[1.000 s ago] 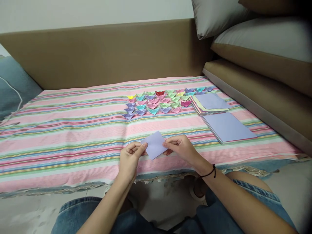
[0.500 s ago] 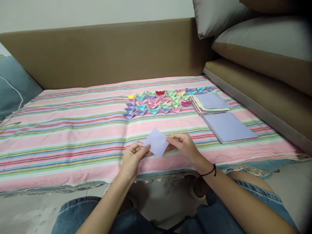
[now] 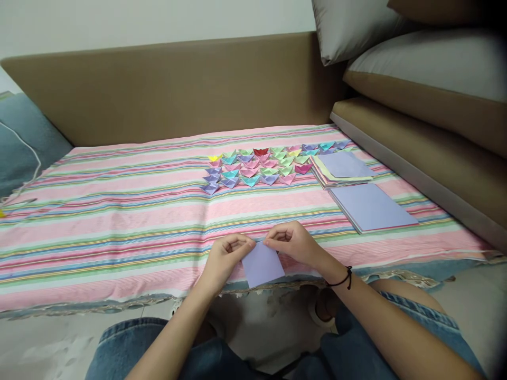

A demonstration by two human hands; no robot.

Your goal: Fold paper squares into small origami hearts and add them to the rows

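A light purple square of paper (image 3: 263, 265) hangs between my two hands near the front edge of the striped cloth. My left hand (image 3: 227, 255) pinches its upper left corner between thumb and fingers. At the upper right corner, the thumb and fingers of my right hand (image 3: 293, 241) close on the same sheet. Beyond the hands, several small folded paper boats (image 3: 250, 172) in many colours stand in rows. To their right lie a fanned stack of coloured paper (image 3: 348, 164) and a neater stack with a purple sheet on top (image 3: 374, 207).
The pink striped cloth (image 3: 99, 221) covers the seat before me, with a brown backrest (image 3: 190, 89) behind it. Grey and brown cushions (image 3: 431, 79) are piled at the right. A white cable (image 3: 34, 153) runs along the left side over a blue cover (image 3: 19, 132).
The purple paper has turned from a diamond to a squarer position and come lower, towards me. Both hands have shifted their grip to its top corners and moved closer together.
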